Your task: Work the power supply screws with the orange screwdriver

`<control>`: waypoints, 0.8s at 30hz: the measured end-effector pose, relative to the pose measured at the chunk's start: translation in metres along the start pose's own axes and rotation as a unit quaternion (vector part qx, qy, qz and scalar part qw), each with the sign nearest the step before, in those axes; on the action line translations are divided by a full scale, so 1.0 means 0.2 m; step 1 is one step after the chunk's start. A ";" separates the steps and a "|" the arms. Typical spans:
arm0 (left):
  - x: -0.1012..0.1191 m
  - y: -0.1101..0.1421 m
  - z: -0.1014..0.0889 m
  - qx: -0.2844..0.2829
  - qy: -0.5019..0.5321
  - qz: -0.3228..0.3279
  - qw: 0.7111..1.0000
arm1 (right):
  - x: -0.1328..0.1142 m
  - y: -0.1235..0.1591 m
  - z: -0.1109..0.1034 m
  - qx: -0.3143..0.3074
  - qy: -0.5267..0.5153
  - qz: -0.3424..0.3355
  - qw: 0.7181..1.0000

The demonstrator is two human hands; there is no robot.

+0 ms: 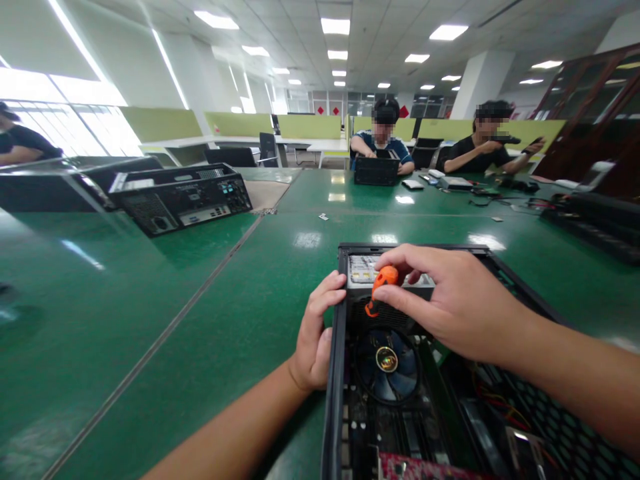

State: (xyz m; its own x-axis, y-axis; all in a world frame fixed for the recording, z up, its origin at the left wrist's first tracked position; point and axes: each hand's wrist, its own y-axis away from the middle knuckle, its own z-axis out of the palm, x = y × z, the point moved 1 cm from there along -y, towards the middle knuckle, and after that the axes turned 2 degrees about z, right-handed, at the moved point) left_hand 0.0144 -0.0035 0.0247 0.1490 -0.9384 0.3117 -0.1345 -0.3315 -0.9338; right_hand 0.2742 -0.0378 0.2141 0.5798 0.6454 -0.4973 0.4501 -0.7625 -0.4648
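Observation:
An open black computer case (334,373) lies on the green table in front of me, its inside facing up. My right hand (440,293) pinches the orange handle of a screwdriver (386,277) between thumb and fingers. The screwdriver is tilted over the power supply (360,270) at the far end of the case, and its tip is hard to make out. My left hand (315,333) grips the left edge of the case from outside, fingertips on the rim. Below the power supply sits a round fan (387,360) with a gold hub. A red circuit board (415,467) shows at the bottom.
Another computer case (185,200) stands at the left back, beside more case parts (45,183). A small white piece (324,217) lies beyond my case. Across the table one person (383,140) sits behind a black laptop (376,171); another person (480,150) handles a dark device. Cables (500,200) lie at right.

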 end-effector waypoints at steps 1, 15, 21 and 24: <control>0.00 0.00 0.00 0.002 0.002 -0.001 1.000 | 0.00 0.00 0.00 0.000 0.002 0.007 1.000; -0.01 0.02 -0.02 0.001 -0.019 -0.007 1.000 | -0.01 0.01 0.00 -0.029 -0.024 -0.014 0.999; -0.02 0.02 -0.02 -0.002 -0.019 -0.006 1.000 | 0.00 0.01 -0.01 -0.041 -0.029 -0.029 0.998; -0.02 0.02 -0.01 -0.002 -0.017 -0.006 1.000 | 0.00 0.01 -0.01 -0.052 -0.048 -0.040 0.997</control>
State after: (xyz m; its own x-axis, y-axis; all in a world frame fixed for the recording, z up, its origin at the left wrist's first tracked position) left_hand 0.0111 -0.0017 0.0197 0.1839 -0.9306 0.3166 -0.1373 -0.3433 -0.9292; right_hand 0.2756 -0.0396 0.2142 0.4733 0.7017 -0.5325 0.5636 -0.7058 -0.4292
